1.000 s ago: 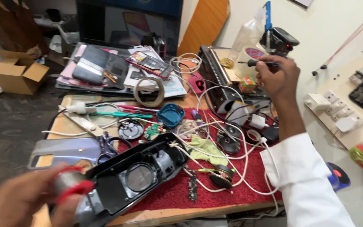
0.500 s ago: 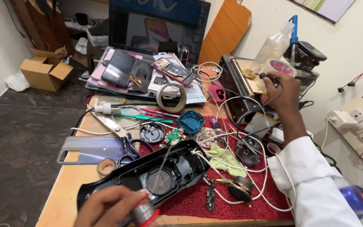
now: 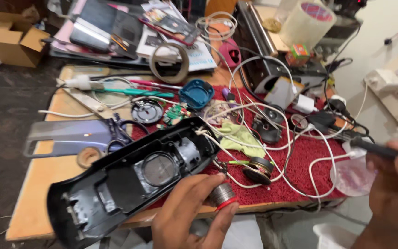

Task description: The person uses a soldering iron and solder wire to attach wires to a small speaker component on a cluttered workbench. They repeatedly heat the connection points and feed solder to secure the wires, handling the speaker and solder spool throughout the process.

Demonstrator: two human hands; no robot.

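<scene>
Just beyond the left hand's fingers (image 3: 208, 186), which are clenched around a small solder spool (image 3: 222, 196), the black speaker shell (image 3: 130, 177) lies opened on the table (image 3: 33, 212), wires loose, not yet rejoined; the right hand (image 3: 395, 184) grips a soldering iron (image 3: 374, 147)

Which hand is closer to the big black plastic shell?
Left. The left hand, holding a small spool, sits right beside the shell. The right hand, gripping a dark tool, is far off by the table's right edge.
</scene>
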